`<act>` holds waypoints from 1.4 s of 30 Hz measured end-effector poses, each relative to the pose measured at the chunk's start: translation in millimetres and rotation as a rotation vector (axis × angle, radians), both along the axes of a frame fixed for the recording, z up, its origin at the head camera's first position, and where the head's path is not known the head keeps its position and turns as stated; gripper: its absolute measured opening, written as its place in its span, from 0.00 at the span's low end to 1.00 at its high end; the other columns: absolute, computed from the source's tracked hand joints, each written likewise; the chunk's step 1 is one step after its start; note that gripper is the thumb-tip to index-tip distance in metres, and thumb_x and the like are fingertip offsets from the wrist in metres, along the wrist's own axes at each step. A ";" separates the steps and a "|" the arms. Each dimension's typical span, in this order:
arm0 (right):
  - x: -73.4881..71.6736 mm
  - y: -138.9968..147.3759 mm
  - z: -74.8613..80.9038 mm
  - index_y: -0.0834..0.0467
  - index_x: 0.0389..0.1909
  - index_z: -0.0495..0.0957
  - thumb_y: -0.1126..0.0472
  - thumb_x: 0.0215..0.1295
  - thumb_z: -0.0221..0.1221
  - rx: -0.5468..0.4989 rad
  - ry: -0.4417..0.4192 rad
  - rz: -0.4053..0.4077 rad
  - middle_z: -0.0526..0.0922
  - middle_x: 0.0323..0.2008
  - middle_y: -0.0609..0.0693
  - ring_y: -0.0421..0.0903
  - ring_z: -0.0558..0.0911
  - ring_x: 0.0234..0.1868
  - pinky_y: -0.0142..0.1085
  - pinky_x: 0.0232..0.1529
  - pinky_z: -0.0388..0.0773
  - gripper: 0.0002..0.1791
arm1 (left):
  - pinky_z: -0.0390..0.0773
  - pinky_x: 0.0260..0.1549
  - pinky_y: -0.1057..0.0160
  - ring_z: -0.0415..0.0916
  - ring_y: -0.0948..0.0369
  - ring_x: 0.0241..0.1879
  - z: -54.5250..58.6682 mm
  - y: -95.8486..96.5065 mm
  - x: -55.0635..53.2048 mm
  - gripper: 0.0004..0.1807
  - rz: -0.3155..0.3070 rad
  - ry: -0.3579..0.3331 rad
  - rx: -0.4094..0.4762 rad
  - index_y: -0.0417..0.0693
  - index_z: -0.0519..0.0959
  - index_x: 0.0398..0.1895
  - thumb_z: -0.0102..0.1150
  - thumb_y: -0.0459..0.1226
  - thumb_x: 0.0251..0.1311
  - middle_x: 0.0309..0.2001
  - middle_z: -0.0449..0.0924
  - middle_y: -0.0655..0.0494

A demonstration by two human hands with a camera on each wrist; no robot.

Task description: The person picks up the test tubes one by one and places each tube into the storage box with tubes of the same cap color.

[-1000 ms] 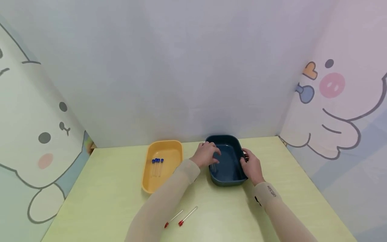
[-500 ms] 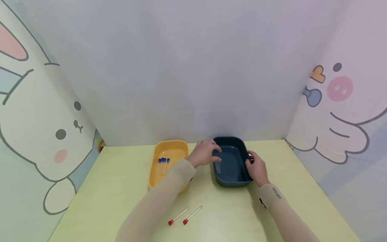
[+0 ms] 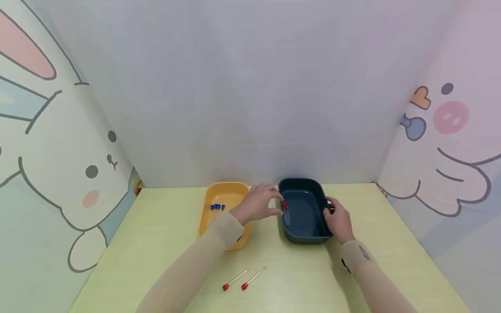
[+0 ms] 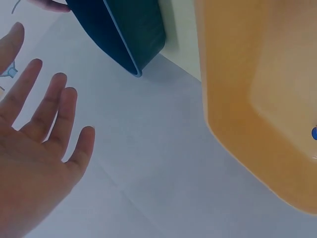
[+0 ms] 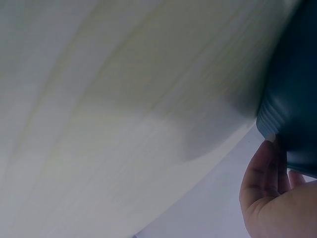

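My left hand (image 3: 258, 203) is at the left rim of a dark blue bin (image 3: 309, 217), thumb and fingers apart with nothing between them. In the left wrist view the fingers of this hand (image 4: 42, 148) are spread. Inside the bin, along its left wall, lie red-capped clear tubes (image 3: 287, 214). My right hand (image 3: 339, 221) grips the bin's right rim; in the right wrist view the same hand (image 5: 277, 198) has its fingers curled at the bin's wall (image 5: 297, 109). Two more red-capped tubes (image 3: 235, 279) lie on the table in front.
A yellow bin (image 3: 228, 191) stands left of the blue one, partly behind my left forearm. It holds several blue-capped tubes (image 3: 217, 206) side by side. A pale curtain (image 3: 250, 108) rises behind the pale yellow table (image 3: 305, 278).
My left hand has drawn back leftward from above the dark blue bin, uncovering the red caps inside. My right hand stays on the rim. The head view has turned slightly left.
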State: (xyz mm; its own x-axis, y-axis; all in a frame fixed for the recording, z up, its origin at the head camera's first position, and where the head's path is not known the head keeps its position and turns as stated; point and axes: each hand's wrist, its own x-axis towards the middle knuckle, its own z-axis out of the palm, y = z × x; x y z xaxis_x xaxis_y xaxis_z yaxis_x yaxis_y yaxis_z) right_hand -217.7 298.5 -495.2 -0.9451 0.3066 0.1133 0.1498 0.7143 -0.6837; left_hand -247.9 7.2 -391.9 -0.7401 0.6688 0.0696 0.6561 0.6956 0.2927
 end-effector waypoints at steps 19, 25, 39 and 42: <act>2.9 3.5 -1.6 0.59 0.74 0.66 0.62 0.76 0.49 -0.042 0.003 0.000 0.78 0.59 0.70 0.64 0.79 0.57 0.58 0.58 0.79 0.27 | 0.73 0.64 0.52 0.76 0.57 0.59 -10.2 -39.6 30.4 0.23 -0.036 0.031 0.042 0.58 0.84 0.58 0.70 0.53 0.62 0.58 0.82 0.58; 3.4 4.0 -1.9 0.58 0.74 0.67 0.62 0.76 0.50 -0.055 0.007 -0.005 0.78 0.59 0.69 0.63 0.79 0.57 0.57 0.57 0.79 0.26 | 0.73 0.64 0.53 0.76 0.58 0.60 -13.2 -46.7 36.4 0.23 -0.058 0.030 0.007 0.60 0.84 0.58 0.69 0.55 0.62 0.58 0.82 0.59; 1.7 4.3 -2.8 0.57 0.74 0.67 0.61 0.78 0.50 -0.101 0.019 -0.011 0.78 0.60 0.70 0.65 0.79 0.60 0.58 0.59 0.78 0.26 | 0.74 0.63 0.55 0.76 0.59 0.56 -22.5 -64.7 47.3 0.20 -0.090 0.060 0.009 0.59 0.85 0.55 0.72 0.52 0.61 0.54 0.83 0.61; 1.9 3.3 -2.7 0.57 0.74 0.67 0.61 0.77 0.50 -0.105 0.018 -0.010 0.78 0.60 0.70 0.65 0.79 0.60 0.57 0.58 0.78 0.26 | 0.75 0.63 0.55 0.76 0.60 0.57 -26.4 -69.0 49.2 0.20 -0.083 0.050 0.005 0.61 0.85 0.54 0.72 0.53 0.60 0.55 0.82 0.61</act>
